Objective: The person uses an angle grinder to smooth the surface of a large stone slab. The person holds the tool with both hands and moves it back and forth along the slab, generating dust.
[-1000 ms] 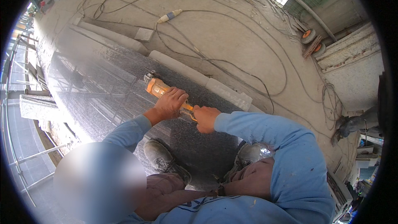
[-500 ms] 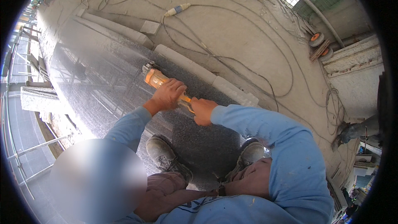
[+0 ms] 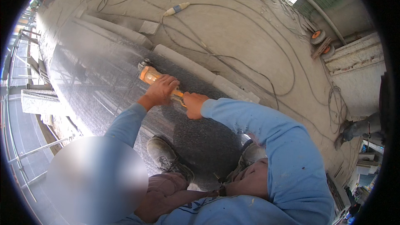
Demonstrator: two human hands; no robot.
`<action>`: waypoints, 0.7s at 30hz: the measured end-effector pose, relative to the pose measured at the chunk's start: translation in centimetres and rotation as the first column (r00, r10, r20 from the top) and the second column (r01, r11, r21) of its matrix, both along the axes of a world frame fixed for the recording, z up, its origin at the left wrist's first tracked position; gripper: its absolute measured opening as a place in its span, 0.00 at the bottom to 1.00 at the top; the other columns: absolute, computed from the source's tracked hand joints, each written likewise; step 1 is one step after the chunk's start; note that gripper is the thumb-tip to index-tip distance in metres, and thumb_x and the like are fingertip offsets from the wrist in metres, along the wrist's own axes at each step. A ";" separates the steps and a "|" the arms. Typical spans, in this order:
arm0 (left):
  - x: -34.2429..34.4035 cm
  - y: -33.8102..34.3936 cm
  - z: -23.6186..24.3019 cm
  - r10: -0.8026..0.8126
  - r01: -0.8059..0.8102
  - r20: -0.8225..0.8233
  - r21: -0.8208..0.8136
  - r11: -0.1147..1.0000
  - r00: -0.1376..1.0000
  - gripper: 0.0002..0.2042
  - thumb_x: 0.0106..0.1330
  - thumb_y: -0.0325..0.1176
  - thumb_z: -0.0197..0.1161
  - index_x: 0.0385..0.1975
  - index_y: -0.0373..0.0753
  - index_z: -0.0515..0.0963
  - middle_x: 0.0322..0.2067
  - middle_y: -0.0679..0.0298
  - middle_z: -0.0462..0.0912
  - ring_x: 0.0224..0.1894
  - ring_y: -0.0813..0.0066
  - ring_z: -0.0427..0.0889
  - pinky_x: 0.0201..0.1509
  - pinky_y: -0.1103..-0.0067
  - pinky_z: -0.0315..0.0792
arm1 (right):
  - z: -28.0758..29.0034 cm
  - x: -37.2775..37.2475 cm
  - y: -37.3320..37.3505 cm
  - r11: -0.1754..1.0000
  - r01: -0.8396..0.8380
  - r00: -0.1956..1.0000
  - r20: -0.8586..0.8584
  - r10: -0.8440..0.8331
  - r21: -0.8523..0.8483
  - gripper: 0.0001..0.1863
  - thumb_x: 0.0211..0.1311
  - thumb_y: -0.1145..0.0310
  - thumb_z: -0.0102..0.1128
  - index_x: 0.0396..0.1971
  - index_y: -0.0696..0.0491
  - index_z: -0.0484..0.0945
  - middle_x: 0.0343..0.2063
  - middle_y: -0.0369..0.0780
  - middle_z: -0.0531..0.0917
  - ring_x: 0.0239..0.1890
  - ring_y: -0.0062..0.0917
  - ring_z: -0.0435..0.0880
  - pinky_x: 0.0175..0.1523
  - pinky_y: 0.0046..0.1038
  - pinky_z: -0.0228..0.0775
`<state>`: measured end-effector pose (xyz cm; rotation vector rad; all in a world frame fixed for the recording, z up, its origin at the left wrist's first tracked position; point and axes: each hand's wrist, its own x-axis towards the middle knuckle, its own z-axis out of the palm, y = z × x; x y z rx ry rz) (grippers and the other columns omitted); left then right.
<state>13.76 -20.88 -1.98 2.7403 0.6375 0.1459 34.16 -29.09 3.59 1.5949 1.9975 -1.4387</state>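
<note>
An orange angle grinder (image 3: 150, 75) is held in both hands over a dark, speckled, polished stone slab (image 3: 121, 87). My left hand (image 3: 161, 90) wraps around the middle of its body, behind the metal head. Farther back, my right hand (image 3: 194, 105) grips the rear handle. The grinder's head lies at the slab's far edge, beside a pale stone strip (image 3: 183, 61). Its disc is mostly hidden by the head. Pale dust hangs over the slab to the left of the tool. I squat on the slab, both shoes (image 3: 162, 152) on its surface.
Black cables (image 3: 250, 75) loop over the dusty floor beyond the slab, with a white and blue cable connector (image 3: 176, 9) among them. A small pale block (image 3: 149, 27) lies by the strips. Orange-hubbed wheels (image 3: 318, 37) stand at the right. Metal rails (image 3: 37, 151) run along the left.
Both hands and the grinder have shifted a little to the left and away from me along the slab's edge. My grip looks the same.
</note>
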 end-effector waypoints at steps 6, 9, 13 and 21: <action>1.0 -1.5 1.1 -0.005 0.006 0.039 -0.031 0.999 0.999 0.32 0.37 0.24 0.74 0.49 0.36 0.74 0.49 0.54 0.78 0.56 0.49 0.77 0.63 0.61 0.72 | 1.4 0.9 -1.4 1.000 -0.008 1.000 0.008 0.009 -0.027 0.24 0.57 0.72 0.63 0.53 0.64 0.70 0.48 0.56 0.84 0.52 0.45 0.85 0.56 0.41 0.78; 1.9 -2.8 1.6 -0.042 0.043 0.047 -0.018 0.999 0.998 0.33 0.36 0.26 0.76 0.49 0.37 0.74 0.48 0.55 0.78 0.54 0.51 0.77 0.63 0.61 0.71 | 1.7 2.0 -3.0 1.000 -0.024 1.000 0.015 0.024 0.000 0.24 0.58 0.72 0.62 0.53 0.64 0.70 0.47 0.56 0.84 0.52 0.46 0.85 0.56 0.41 0.77; 3.4 -4.7 1.9 -0.060 0.063 0.084 -0.024 0.998 0.995 0.33 0.36 0.26 0.76 0.49 0.36 0.73 0.47 0.55 0.78 0.53 0.53 0.78 0.64 0.60 0.70 | 3.1 3.5 -4.8 0.999 -0.022 0.999 0.025 0.023 -0.040 0.23 0.58 0.71 0.63 0.51 0.64 0.70 0.46 0.56 0.84 0.51 0.46 0.85 0.55 0.42 0.78; 4.6 -5.8 2.3 -0.070 0.075 0.099 -0.050 0.996 0.993 0.32 0.37 0.27 0.74 0.48 0.37 0.73 0.46 0.55 0.78 0.51 0.53 0.78 0.66 0.60 0.68 | 4.5 4.5 -5.6 0.996 -0.022 0.999 0.028 0.024 -0.081 0.22 0.57 0.72 0.63 0.50 0.64 0.69 0.44 0.56 0.84 0.49 0.46 0.86 0.54 0.42 0.78</action>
